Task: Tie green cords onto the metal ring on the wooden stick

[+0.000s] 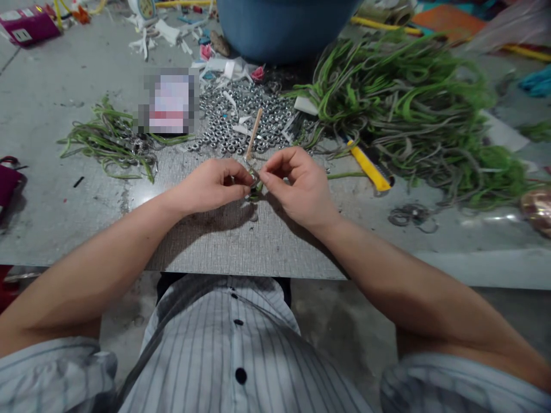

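My left hand (215, 186) and my right hand (297, 183) meet above the table's near middle, both with fingers pinched together. Between them sits a small green strip piece (255, 192) with a metal part, and a thin wooden stick (253, 133) rises from the pinch toward the back. Which hand carries the stick I cannot tell. Just behind the hands lies a heap of small metal nuts (241, 117).
A big tangle of green strips (413, 109) fills the right side; a smaller bunch (107, 140) lies left. A yellow utility knife (370, 167) rests right of my hands. A blue tub (284, 26) stands at the back. The grey table's edge (241, 267) runs near my body.
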A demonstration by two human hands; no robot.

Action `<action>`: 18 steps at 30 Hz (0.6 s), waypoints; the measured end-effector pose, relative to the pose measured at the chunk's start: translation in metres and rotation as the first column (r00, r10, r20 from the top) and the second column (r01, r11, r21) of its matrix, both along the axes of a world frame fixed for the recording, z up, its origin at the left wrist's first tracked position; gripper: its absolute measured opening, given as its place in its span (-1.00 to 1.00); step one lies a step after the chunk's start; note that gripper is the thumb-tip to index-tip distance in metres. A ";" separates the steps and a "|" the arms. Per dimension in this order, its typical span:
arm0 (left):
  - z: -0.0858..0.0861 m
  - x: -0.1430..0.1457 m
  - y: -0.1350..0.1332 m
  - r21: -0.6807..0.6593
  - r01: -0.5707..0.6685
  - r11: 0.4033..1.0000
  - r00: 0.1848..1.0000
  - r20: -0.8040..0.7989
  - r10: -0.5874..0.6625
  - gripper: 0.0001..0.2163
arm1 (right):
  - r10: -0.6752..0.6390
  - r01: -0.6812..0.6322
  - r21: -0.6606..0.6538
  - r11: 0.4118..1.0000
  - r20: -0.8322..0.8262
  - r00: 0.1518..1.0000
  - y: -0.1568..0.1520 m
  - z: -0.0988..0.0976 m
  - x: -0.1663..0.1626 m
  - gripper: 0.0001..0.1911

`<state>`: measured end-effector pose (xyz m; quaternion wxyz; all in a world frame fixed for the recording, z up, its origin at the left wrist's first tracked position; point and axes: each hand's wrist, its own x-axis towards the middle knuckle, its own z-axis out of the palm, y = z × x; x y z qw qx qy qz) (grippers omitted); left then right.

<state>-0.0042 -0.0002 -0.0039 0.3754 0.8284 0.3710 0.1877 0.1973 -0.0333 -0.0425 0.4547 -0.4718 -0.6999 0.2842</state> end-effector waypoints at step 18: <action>-0.011 0.005 0.001 0.198 -0.051 0.979 0.992 -0.105 0.073 -0.89 | 0.074 -0.111 0.056 0.992 0.441 0.894 -0.005 0.005 0.001 -0.84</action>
